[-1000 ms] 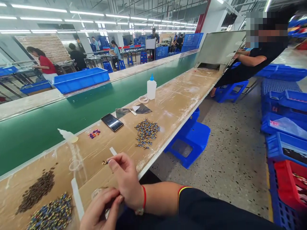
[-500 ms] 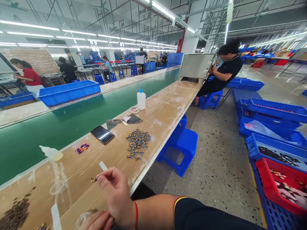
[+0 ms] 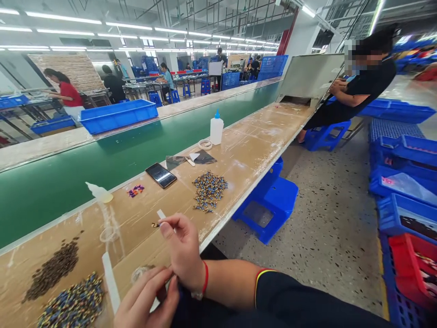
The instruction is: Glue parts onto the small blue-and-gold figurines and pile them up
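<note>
My right hand (image 3: 186, 246), with a red cord round the wrist, is closed in a pinch. A small dark-and-gold piece (image 3: 155, 224) sticks out at its thumb and fingertip. It resembles the pieces in the piles. My left hand (image 3: 145, 300) is just below, its thumb and fingers pressed together close to the right wrist. Whatever it pinches is hidden or too small to name. A white strip (image 3: 160, 213) lies just beyond the right fingertips. Farther along the table lies a pile of small blue-and-gold pieces (image 3: 210, 189); a second such pile (image 3: 73, 303) lies at lower left.
On the table are brown bits (image 3: 54, 269), a white strip (image 3: 110, 282), a squeeze bottle lying down (image 3: 99, 193), purple-orange pieces (image 3: 135, 191), a phone (image 3: 161, 175), a tape ring (image 3: 205, 144) and an upright bottle (image 3: 216, 130). Beyond runs a green belt (image 3: 129, 155). Blue stool (image 3: 269, 205) at right; co-worker (image 3: 365, 82) seated.
The view has swung left and down, so the table things sit farther right and higher, and the lower-left pile shows more. My left hand shows more fully; my right hand keeps its pinch.
</note>
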{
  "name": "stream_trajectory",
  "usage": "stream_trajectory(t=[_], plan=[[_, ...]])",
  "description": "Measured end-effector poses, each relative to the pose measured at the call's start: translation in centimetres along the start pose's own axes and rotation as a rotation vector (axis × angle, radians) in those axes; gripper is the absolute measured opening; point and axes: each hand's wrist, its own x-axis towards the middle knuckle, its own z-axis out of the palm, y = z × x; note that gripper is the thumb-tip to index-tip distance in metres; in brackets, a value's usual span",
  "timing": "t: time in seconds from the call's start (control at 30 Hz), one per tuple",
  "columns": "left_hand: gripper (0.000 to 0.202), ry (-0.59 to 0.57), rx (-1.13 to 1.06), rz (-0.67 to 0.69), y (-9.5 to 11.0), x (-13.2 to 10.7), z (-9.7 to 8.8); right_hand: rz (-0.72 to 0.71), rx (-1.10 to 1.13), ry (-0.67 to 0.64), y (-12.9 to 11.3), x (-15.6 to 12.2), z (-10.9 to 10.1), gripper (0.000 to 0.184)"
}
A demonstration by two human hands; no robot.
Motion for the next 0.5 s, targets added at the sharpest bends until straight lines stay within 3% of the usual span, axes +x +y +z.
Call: stream_trajectory(t=[0.1, 0.17, 0.23, 0.33, 0.5], plan=[[0.004, -0.004, -0.28, -0.25, 0.6, 0.6, 0.1, -0.019, -0.03, -0.021, -0.7, 0.2, -0.3, 0.026], [0.013, 0.088, -0.67, -0.484, 1.1, 0.8, 0.3, -0.009, -0.034, -0.052, -1.2, -0.1, -0.6, 0.026], [0.026, 0.141, -1.247, -0.634, 1.4, 0.9, 0.6, 0.007, -0.023, -0.068, -1.6, -0.4, -1.0, 0.028], [0.048, 0.172, -1.301, -0.741, 1.1, 0.5, 1.2, 0.026, 0.019, -0.107, -1.6, -0.8, -1.3, 0.03], [0.063, 0.166, -1.267, -0.851, 0.9, -0.3, 1.3, -0.042, 0.03, -0.198, -1.7, -1.4, -1.5, 0.019]])
